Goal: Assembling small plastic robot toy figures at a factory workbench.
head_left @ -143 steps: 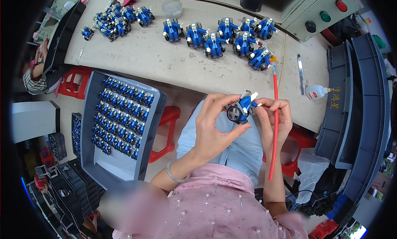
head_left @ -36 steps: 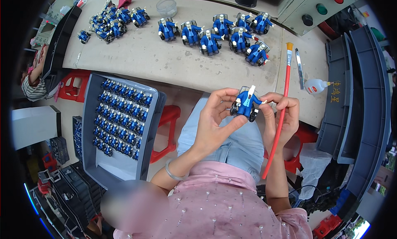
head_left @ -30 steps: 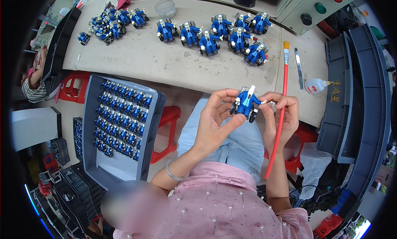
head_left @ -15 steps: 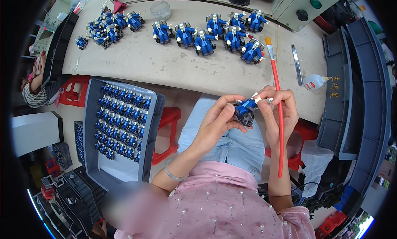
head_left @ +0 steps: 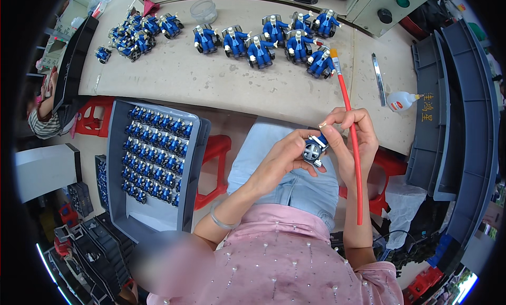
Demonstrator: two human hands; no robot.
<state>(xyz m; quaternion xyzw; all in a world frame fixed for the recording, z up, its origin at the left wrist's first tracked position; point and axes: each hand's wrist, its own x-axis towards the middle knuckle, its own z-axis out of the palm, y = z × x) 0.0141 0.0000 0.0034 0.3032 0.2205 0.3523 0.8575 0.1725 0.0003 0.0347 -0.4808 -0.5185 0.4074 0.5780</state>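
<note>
Above my lap, my left hand (head_left: 285, 156) grips a small figurine (head_left: 314, 148) in blue, seated in a dark wheelchair with its wheel facing up. My right hand (head_left: 354, 138) pinches the pale upper end of the same figurine between thumb and fingertip. A long red paintbrush (head_left: 358, 168) with orange bristles is also held in my right hand, lying across the fingers and pointing at the table. On the table beyond stand several like figurines (head_left: 262, 51) in loose rows, and more lie heaped (head_left: 138, 36) at the far left.
A grey crate (head_left: 118, 168) at my left holds rows of figurines on white sheets. On the table (head_left: 211, 89) are a clear plastic cup (head_left: 204, 12), a metal tool (head_left: 378, 78) and a white glue bottle (head_left: 401, 102). Grey crates (head_left: 464, 110) stand at right; red stools (head_left: 213, 170) flank me.
The figurine has been turned so its wheel faces up more fully. My right hand has shifted slightly left, and the brush tip has swung left toward the nearest table figurine.
</note>
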